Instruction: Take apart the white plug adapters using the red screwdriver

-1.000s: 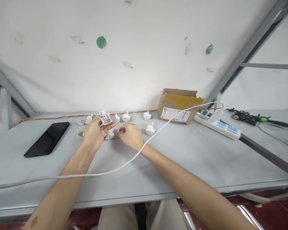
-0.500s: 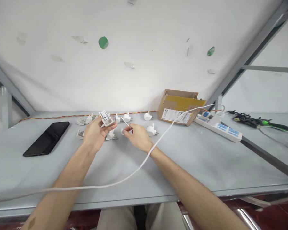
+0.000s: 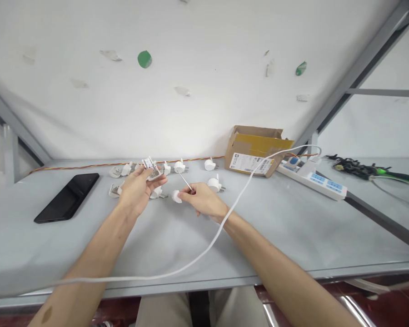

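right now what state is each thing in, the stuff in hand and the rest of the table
white casing: open, held in left hand
screwdriver: held in right hand, tip up
white plug piece: at the right fingertips
phone: flat, screen dark
cardboard box: top open
power strip: plugged into; on or off unclear

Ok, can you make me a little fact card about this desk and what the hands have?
Left hand: holds a white casing
Right hand: holds a thin metal tool, fingertips at a small white piece
Left side: black phone
Right side: cardboard box, power strip
Across the front: white cable
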`<state>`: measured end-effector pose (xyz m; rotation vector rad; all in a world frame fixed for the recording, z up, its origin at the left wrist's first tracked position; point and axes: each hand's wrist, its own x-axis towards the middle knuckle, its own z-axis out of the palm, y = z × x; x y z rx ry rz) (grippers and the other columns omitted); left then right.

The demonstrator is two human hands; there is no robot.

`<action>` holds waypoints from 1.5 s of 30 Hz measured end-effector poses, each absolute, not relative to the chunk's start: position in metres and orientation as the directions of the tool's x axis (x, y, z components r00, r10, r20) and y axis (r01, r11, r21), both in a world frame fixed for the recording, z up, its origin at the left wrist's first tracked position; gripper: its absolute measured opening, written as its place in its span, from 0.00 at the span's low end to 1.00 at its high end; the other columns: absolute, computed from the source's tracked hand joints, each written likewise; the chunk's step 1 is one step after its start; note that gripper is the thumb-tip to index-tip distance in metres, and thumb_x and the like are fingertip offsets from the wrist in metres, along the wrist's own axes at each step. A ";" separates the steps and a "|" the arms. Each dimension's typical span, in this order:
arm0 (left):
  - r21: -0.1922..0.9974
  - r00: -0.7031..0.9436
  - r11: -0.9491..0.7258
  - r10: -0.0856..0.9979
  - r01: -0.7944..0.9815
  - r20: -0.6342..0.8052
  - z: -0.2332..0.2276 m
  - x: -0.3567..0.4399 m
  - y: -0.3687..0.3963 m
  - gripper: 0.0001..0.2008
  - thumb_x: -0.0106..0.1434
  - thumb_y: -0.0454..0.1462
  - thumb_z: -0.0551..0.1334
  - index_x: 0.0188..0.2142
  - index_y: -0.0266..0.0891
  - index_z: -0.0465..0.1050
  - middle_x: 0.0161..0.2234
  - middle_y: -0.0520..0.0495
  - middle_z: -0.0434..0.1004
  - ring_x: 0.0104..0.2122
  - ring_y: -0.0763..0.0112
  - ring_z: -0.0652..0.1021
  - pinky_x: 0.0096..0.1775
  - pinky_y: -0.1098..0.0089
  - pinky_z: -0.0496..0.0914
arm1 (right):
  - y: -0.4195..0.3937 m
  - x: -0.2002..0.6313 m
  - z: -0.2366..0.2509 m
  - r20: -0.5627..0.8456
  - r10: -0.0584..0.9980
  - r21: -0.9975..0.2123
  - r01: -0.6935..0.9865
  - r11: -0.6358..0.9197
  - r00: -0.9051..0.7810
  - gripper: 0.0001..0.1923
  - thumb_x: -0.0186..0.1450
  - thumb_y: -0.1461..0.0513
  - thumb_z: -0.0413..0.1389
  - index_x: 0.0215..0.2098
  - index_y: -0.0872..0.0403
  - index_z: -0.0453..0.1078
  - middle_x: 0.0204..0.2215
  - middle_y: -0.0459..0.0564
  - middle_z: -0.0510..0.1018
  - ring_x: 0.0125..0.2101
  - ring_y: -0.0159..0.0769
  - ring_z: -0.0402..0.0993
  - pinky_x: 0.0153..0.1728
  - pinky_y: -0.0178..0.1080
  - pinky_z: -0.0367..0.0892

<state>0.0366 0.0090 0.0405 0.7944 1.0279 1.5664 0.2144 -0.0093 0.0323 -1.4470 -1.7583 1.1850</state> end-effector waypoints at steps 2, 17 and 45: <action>0.915 -0.225 -0.075 0.974 -0.397 -0.018 0.040 0.036 0.009 0.04 0.57 0.31 0.62 0.32 0.31 0.73 0.38 0.42 0.77 0.31 0.67 0.80 0.39 0.62 0.78 | -0.010 0.216 0.033 -0.124 0.970 -0.875 0.484 -0.007 -0.209 0.07 0.60 0.59 0.54 0.30 0.55 0.68 0.25 0.45 0.70 0.16 0.23 0.61 0.10 0.28 0.60; 0.915 -0.224 -0.070 0.974 -0.398 -0.023 0.042 0.037 0.008 0.02 0.56 0.31 0.63 0.31 0.32 0.73 0.38 0.43 0.77 0.29 0.67 0.80 0.36 0.63 0.78 | -0.027 0.227 0.023 0.200 0.963 -0.741 0.615 0.269 -0.181 0.09 0.64 0.57 0.53 0.34 0.53 0.71 0.33 0.46 0.79 0.32 0.31 0.72 0.34 0.34 0.64; 0.928 -0.244 -0.071 0.970 -0.366 -0.022 0.041 0.039 0.006 0.02 0.57 0.30 0.61 0.31 0.33 0.71 0.38 0.43 0.76 0.28 0.69 0.80 0.34 0.64 0.78 | -0.041 0.209 0.016 0.144 0.963 -0.673 0.691 0.263 -0.226 0.12 0.64 0.57 0.51 0.44 0.51 0.69 0.34 0.47 0.80 0.32 0.34 0.74 0.30 0.34 0.59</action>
